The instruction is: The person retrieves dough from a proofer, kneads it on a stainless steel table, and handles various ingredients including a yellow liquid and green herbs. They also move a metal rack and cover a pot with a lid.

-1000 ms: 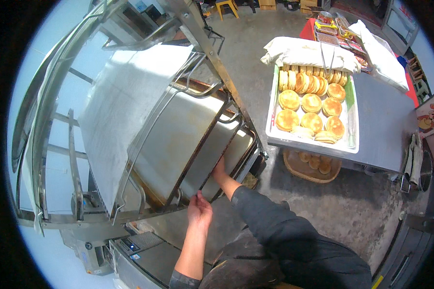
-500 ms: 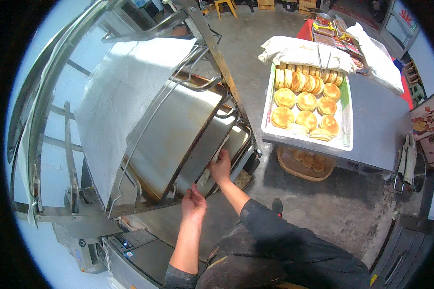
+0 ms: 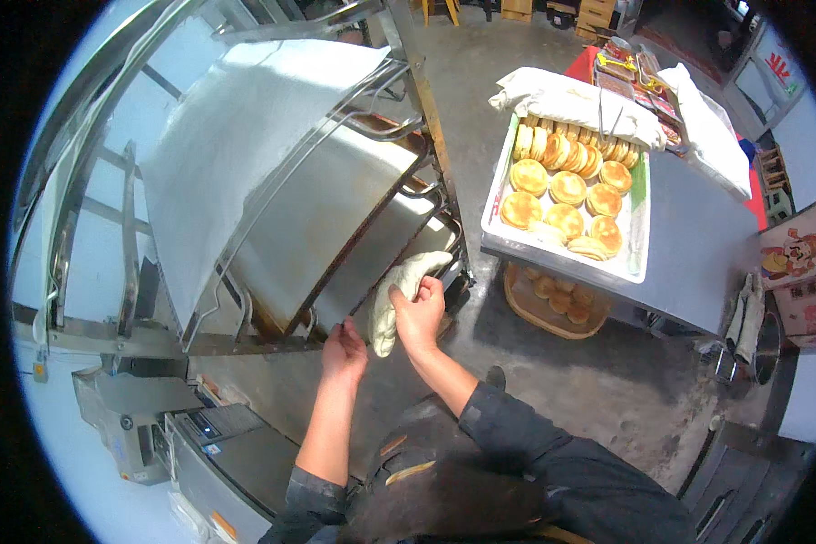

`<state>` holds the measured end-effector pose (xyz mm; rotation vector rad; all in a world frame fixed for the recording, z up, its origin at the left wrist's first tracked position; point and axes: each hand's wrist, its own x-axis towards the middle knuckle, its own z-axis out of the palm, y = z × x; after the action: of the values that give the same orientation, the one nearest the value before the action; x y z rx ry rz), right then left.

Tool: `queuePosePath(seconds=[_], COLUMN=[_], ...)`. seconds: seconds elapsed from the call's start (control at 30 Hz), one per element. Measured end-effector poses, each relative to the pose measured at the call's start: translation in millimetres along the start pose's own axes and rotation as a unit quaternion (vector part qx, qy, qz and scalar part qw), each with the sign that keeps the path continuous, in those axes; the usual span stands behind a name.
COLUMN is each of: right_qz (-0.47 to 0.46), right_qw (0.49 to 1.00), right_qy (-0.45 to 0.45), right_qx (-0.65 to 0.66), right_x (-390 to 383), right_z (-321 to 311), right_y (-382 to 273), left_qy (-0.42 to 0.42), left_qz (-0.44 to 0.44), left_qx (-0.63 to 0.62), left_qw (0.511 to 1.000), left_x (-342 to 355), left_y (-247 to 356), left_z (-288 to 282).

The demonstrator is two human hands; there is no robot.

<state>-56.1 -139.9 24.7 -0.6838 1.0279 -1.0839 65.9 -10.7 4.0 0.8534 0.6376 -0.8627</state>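
Note:
My right hand (image 3: 419,317) grips a pale, bunched cloth (image 3: 383,313) beside the open side of a metal rack (image 3: 423,100). The cloth hangs down on the left of my thumb, and its upper end reaches toward the rack's post. Lower left of it, my left hand (image 3: 344,351) has its fingers closed at the near edge of a baking tray (image 3: 376,245). That tray slopes in the rack under another, stained tray (image 3: 313,218). What lies deeper on the lower tray is hidden.
A white sheet (image 3: 245,136) covers the rack's upper level. To the right, a grey table (image 3: 698,231) bears a white tray (image 3: 564,263) of round golden flatbreads, partly under cloth. A basket (image 3: 553,325) of breads stands below. A grey machine (image 3: 236,453) is at lower left.
My right hand has drawn the cloth out from between the trays, so more of it shows. My left hand stays by the tray edge. The whole view has shifted slightly.

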Motion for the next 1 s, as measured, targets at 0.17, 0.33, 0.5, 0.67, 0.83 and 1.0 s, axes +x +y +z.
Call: queuePosePath(seconds=[0.17,0.33,0.5,0.67,0.83,1.0], right_qz=[-0.01,0.047,0.145,0.143,0.055,-0.019], right_qw=[0.998,0.991,0.949,0.927,0.925,0.911], right_qy=[-0.054,-0.128,-0.279,-0.341,-0.347,-0.394], right_qx=[0.025,0.012,0.016,-0.058,-0.143,-0.121], right_x=[-26,-39,-22,3,20,61], right_z=[-14,-55,-122,-168,-122,-48], right_y=[-58,-129,-140,-142,-128,-94], left_qy=[-0.061,-0.155,-0.337,-0.307,-0.311,-0.211], left_qz=[0.014,-0.125,-0.158,0.017,0.048,0.09], left_qx=[0.041,0.14,0.054,0.251,0.243,0.241], left_qw=[0.997,0.97,0.926,0.918,0.917,0.943], left_x=[12,-88,-92,-104,-93,-48], left_y=[-5,-70,-100,-93,-58,-24], left_z=[-33,17,6,15,37,53])
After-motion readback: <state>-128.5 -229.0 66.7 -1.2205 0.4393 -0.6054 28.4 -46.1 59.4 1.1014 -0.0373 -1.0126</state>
